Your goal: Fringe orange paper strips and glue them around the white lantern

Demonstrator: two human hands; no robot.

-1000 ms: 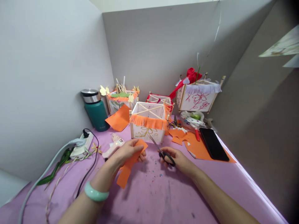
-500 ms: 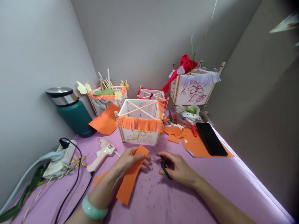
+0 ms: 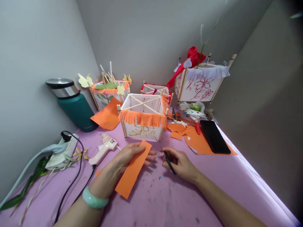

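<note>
My left hand (image 3: 132,156) grips a strip of orange paper (image 3: 132,175) between thumb and fingers, its lower end slanting toward me. A pair of scissors (image 3: 168,160) with black handles is in my right hand (image 3: 181,164), the thin blades pointing away and apart from the paper. Just beyond both hands stands a paper lantern (image 3: 143,126) with a stick frame, orange fringe along its top edge and a yellow flower drawn on the front. Another piece of orange paper is mostly hidden under my left forearm.
A pink glue gun (image 3: 103,153), a power strip (image 3: 62,154) with cables and a teal bottle (image 3: 77,108) are on the left. At right, a black phone (image 3: 215,136) lies on an orange sheet (image 3: 195,143). More lanterns stand behind, one with white fringe (image 3: 202,85).
The scissors have turned in my right hand, so they appear edge-on. The paper strip has shifted slightly and shows broader. The whole view has tilted a little.
</note>
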